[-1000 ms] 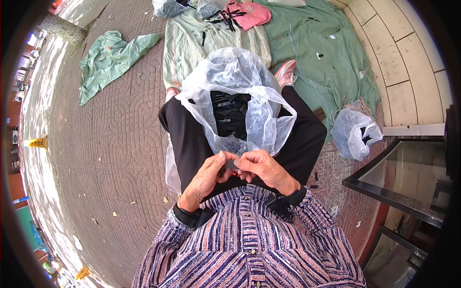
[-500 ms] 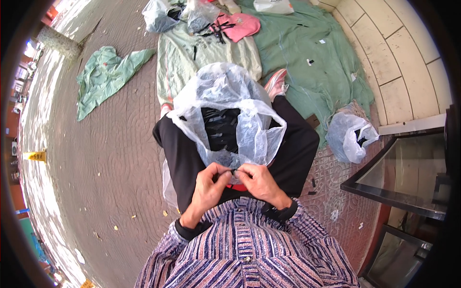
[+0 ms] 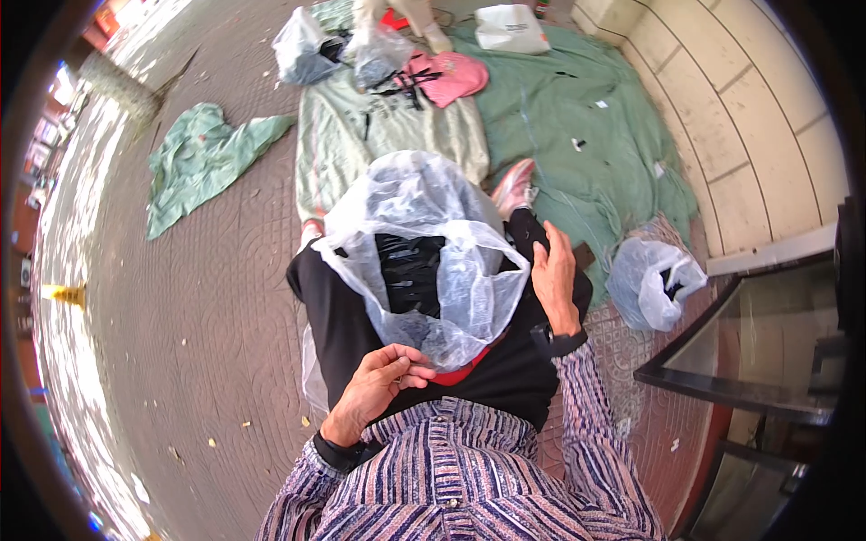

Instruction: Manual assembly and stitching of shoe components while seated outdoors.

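the left hand (image 3: 383, 379) curls beside a translucent bag (image 3: 401, 185) of black pieces (image 3: 410, 275); i can't tell if its fingers grip anything. the right hand (image 3: 555, 270), fingers outstretched, is just right of it.

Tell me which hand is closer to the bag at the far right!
Right. The right hand is left of that bag, not touching; the left hand is much farther left and lower in the picture.
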The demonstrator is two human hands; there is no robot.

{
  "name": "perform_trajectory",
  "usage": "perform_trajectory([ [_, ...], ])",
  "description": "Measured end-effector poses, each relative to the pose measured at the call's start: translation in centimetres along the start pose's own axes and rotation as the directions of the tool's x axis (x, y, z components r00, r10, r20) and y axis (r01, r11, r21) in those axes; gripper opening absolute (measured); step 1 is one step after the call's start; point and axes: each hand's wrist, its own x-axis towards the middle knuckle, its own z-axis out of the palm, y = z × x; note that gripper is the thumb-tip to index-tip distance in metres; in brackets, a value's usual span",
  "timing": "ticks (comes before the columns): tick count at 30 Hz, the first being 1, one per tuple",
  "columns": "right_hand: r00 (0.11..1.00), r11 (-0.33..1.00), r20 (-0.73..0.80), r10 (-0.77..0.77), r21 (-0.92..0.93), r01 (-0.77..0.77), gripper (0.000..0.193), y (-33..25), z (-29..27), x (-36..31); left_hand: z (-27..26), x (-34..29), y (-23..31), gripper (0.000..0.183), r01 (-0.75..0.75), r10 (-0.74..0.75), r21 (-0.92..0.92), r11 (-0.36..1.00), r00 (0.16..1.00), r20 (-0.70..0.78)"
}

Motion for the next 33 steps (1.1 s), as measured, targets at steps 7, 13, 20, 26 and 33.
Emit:
perform_trajectory([
  [7, 0.783, 0.903, 0.491, -0.382, 0.379, 0.203, 0.011, -8.3, 10.0, -4.3, -2.6, -1.0, -0.4, 0.018, -0.039, 0.041, -0.134, 0.990, 0.999, 0.016],
  [13, 0.647, 0.873, 0.642, -0.411, 0.075, 0.481, 0.018, -9.5, 13.5, -5.7, -3.1, -1.6, 0.3, 0.022, -0.088, 0.078, -0.192, 0.977, 0.995, -0.061],
  [20, 0.604, 0.835, 0.633, -0.484, 0.129, 0.534, 0.016, -9.4, 12.4, -5.0, -4.7, -1.6, -0.4, 0.021, -0.115, 0.117, -0.223, 0.968, 0.993, -0.007],
  [26, 0.813, 0.943, 0.487, -0.318, 0.254, 0.216, 0.012, -8.6, 11.8, -3.1, -3.9, -2.0, 0.6, 0.019, -0.105, 0.098, -0.241, 0.965, 0.994, -0.041],
  [33, 0.620, 0.569, 0.784, -0.045, 0.530, -0.629, 0.026, -11.8, 4.4, -2.7, -4.9, -0.8, 0.5, 0.018, -0.106, 0.111, -0.304, 0.947, 0.994, 0.001],
])
